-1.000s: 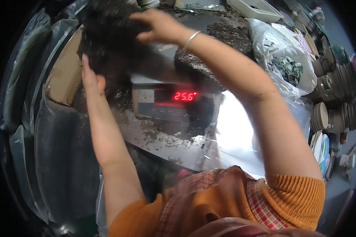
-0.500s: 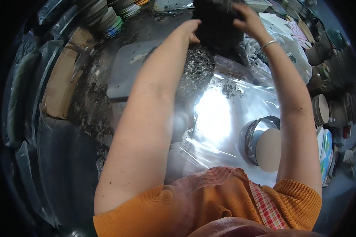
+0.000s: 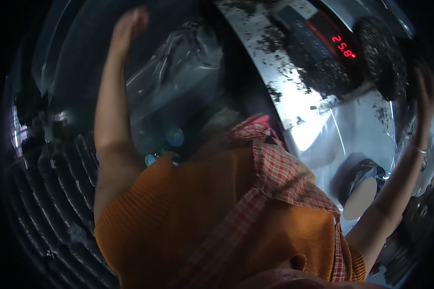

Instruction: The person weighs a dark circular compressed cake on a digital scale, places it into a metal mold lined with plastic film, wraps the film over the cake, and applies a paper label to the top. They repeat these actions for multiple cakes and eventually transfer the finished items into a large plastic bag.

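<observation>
My left hand is raised at the upper left beside dark plastic, its fingers bent but too blurred to read. My right hand is at the far right with fingers apart, against a dark, partly hidden mass. Just left of it is a mound of dark glistening flakes by a scale with a lit red display. Loose dark flakes lie around the scale on the pale worktop.
Clear plastic sheeting lies on the worktop, with a round pale disc in a ring at the right. Crumpled plastic is left of the worktop's dark edge. Long ribbed dark plastic packs lie lower left.
My view has swung left, putting the scale at upper right. My left hand has left the dark mass both hands were on and moved out to the left; my right hand is farther right.
</observation>
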A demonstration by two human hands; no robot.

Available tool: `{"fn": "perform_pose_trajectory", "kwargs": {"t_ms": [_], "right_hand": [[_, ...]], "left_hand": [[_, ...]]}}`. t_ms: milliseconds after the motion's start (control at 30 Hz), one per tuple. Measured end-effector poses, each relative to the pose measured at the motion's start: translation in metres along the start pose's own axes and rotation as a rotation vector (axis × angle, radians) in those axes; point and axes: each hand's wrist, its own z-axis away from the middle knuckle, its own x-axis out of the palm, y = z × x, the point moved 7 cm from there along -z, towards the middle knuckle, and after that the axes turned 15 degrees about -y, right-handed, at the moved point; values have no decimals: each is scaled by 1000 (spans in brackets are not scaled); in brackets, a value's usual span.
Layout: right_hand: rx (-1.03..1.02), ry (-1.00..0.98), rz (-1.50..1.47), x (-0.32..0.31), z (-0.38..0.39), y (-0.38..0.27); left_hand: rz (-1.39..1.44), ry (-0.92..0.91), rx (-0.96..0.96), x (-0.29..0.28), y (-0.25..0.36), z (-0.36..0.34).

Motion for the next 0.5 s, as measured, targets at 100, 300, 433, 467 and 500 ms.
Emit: {"fn": "perform_pose_trajectory", "kwargs": {"t_ms": [100,300,433,467,500], "right_hand": [[14,-475,-731,115,-31,-192],[-395,-883,-574,274,-66,-391],[-444,-990,-466,328,-64,-447],[-471,-990,-454,336,-63,-453],[-521,-1005,-373,347,-60,-460]], "left_hand": [[130,-239,-397,31,-136,109],[-1071,80,-189,88,-197,103],[-592,-536,-235,148,-242,131],[-397,-489,-206,147,-239,134],[16,-313,-402,139,-266,140]]}}
